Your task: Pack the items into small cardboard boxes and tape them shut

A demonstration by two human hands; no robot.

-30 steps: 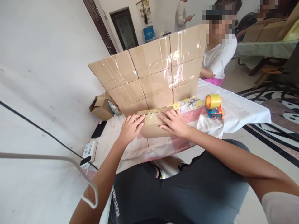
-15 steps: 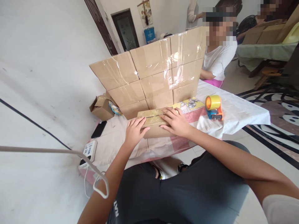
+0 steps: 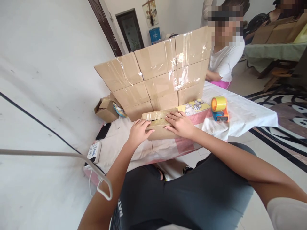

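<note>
The left hand (image 3: 138, 131) is resting, loosely spread, on the left end of the small box (image 3: 158, 132); the right hand (image 3: 179, 124) is resting likewise on its right end. Between them, the top seam (image 3: 155, 120) is gaping. The current step appears to be pressing flaps down, probably calling next for even pressure. Rightward, a tape dispenser (image 3: 220, 104) is standing; beyond both hands, a carton panel (image 3: 160, 68).

Box (image 3: 160, 133): left end hidden by left hand (image 3: 139, 131), right end by right hand (image 3: 180, 124). Standing person (image 3: 205, 14) cut off at top edge, cable (image 3: 35, 153) at left. Print on white device (image 3: 96, 154) too small.
</note>
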